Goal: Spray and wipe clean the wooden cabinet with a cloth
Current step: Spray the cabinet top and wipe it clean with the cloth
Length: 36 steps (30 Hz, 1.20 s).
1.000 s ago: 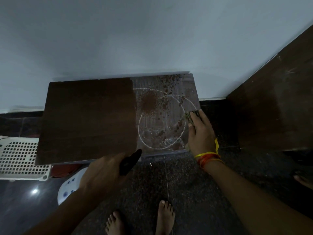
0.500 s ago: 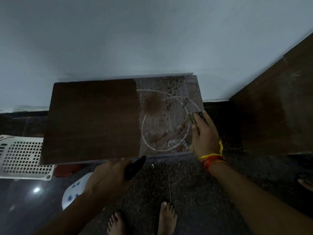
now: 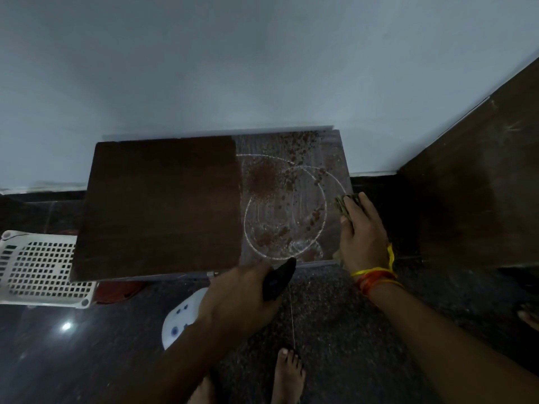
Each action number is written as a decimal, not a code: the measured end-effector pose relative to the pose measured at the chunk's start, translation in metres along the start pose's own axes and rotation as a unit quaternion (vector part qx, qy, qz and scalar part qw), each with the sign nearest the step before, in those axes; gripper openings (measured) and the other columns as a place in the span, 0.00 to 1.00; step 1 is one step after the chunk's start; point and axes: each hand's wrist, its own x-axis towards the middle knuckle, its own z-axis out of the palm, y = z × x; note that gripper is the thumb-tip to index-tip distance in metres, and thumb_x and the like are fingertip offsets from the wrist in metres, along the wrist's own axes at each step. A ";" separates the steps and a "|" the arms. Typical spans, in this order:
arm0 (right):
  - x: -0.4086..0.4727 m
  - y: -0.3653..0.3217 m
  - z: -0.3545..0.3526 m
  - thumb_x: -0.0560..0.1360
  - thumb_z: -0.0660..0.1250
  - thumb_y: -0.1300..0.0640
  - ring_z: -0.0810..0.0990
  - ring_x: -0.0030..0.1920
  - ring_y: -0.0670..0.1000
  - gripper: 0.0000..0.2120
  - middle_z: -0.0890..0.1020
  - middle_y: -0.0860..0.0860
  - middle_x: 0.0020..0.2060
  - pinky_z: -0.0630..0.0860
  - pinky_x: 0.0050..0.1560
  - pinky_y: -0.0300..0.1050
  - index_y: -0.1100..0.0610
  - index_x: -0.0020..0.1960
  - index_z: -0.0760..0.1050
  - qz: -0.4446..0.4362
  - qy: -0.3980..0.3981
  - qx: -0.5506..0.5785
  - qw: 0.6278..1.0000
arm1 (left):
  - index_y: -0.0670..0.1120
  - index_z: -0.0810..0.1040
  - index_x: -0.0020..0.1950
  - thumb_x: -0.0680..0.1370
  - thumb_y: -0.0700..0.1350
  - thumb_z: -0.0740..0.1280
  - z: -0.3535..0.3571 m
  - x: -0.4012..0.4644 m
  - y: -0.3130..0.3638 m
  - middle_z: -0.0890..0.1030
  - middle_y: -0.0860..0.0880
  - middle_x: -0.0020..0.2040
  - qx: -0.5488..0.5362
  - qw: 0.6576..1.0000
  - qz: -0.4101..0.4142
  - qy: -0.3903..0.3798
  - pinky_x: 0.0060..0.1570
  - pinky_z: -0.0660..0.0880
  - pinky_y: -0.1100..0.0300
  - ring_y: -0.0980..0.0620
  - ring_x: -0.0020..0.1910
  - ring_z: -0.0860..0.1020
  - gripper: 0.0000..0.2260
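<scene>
Pressing cloth under flat right fingers on cabinet; left fingers grip sprayer.

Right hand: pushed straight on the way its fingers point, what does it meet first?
Probably only more dusty cabinet top, then the wall behind; nothing stands ahead of the right hand, which presses the cloth.

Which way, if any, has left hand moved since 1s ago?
Yes: left hand with spray bottle shifted right along the cabinet front edge, below the white ring.

White slotted basket on dark floor, blue-dotted white dish, grey wall
</scene>
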 end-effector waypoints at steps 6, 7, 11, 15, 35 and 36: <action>0.001 0.006 -0.007 0.80 0.60 0.64 0.59 0.75 0.58 0.19 0.61 0.58 0.75 0.58 0.73 0.47 0.63 0.71 0.68 0.005 0.008 -0.006 1.000 | 0.55 0.73 0.52 0.74 0.56 0.65 0.002 0.013 0.020 0.81 0.52 0.48 0.007 1.000 0.017 0.007 0.41 0.76 0.56 0.50 0.44 0.80 0.10; 0.002 0.008 -0.009 0.80 0.60 0.64 0.58 0.75 0.58 0.19 0.61 0.58 0.75 0.58 0.74 0.48 0.63 0.71 0.68 0.005 0.009 -0.006 1.000 | 0.55 0.73 0.52 0.74 0.56 0.66 0.002 0.015 0.022 0.81 0.52 0.48 0.006 1.000 0.023 0.014 0.41 0.75 0.57 0.50 0.44 0.80 0.10; 0.009 0.014 -0.017 0.80 0.60 0.64 0.59 0.75 0.58 0.19 0.61 0.59 0.75 0.58 0.73 0.48 0.63 0.71 0.68 0.013 0.031 -0.005 0.999 | 0.54 0.74 0.49 0.74 0.54 0.66 0.001 0.020 0.034 0.81 0.52 0.44 -0.021 0.997 0.032 0.064 0.36 0.72 0.58 0.51 0.39 0.78 0.08; 0.011 0.020 -0.021 0.80 0.60 0.65 0.60 0.75 0.59 0.19 0.62 0.60 0.74 0.60 0.72 0.49 0.63 0.70 0.69 0.018 0.043 -0.001 0.999 | 0.53 0.75 0.48 0.74 0.53 0.67 0.000 0.027 0.043 0.76 0.56 0.36 -0.078 0.987 0.019 0.139 0.31 0.69 0.60 0.54 0.34 0.75 0.06; 0.014 0.017 -0.007 0.80 0.60 0.64 0.59 0.75 0.59 0.19 0.61 0.59 0.75 0.59 0.73 0.47 0.63 0.71 0.68 0.014 0.004 0.021 1.000 | 0.47 0.75 0.38 0.78 0.46 0.65 0.005 0.042 0.053 0.71 0.48 0.26 -0.250 0.934 -0.126 0.221 0.29 0.69 0.53 0.48 0.26 0.68 0.09; 0.015 0.015 -0.007 0.80 0.60 0.64 0.58 0.75 0.59 0.19 0.60 0.59 0.75 0.58 0.73 0.48 0.62 0.71 0.68 0.012 0.001 0.022 1.000 | 0.47 0.74 0.38 0.78 0.46 0.65 0.003 0.043 0.053 0.70 0.49 0.26 -0.256 0.931 -0.132 0.223 0.29 0.68 0.54 0.48 0.26 0.68 0.09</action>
